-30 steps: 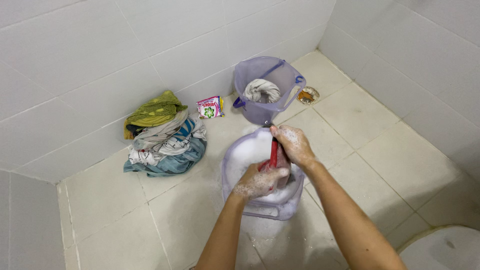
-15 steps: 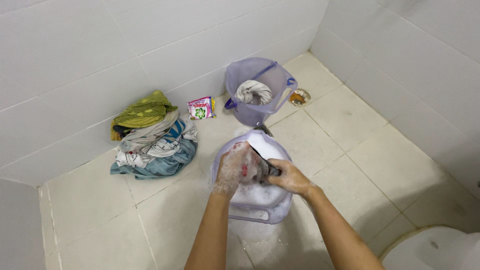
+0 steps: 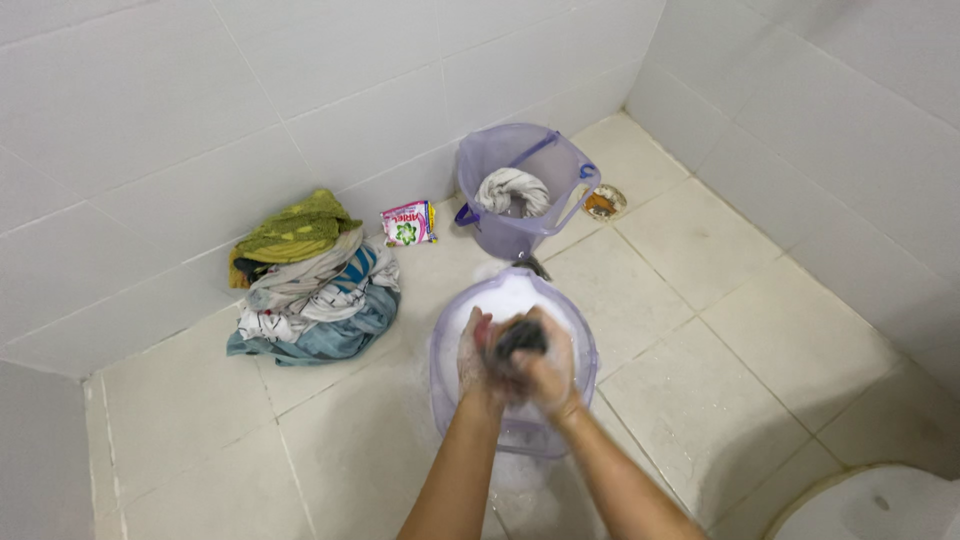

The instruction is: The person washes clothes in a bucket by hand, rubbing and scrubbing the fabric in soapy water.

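Note:
Both my hands are bunched together over a pale purple basin [image 3: 579, 342] full of white suds. My left hand [image 3: 476, 357] and my right hand [image 3: 546, 370] squeeze a wet red and dark garment [image 3: 514, 338] between them, held just above the foam. Soap covers both hands. Beyond the basin stands a translucent purple bucket [image 3: 500, 232] with a twisted white and grey cloth [image 3: 512, 190] inside.
A heap of dry clothes [image 3: 308, 285], green, white and blue, lies against the tiled wall at left. A small pink detergent sachet [image 3: 408, 224] leans by the wall. A round floor drain [image 3: 603, 203] sits behind the bucket. A white toilet rim [image 3: 880, 500] shows bottom right.
My hands went from stretched apart along the garment to pressed together around it over the basin. The view shifted slightly.

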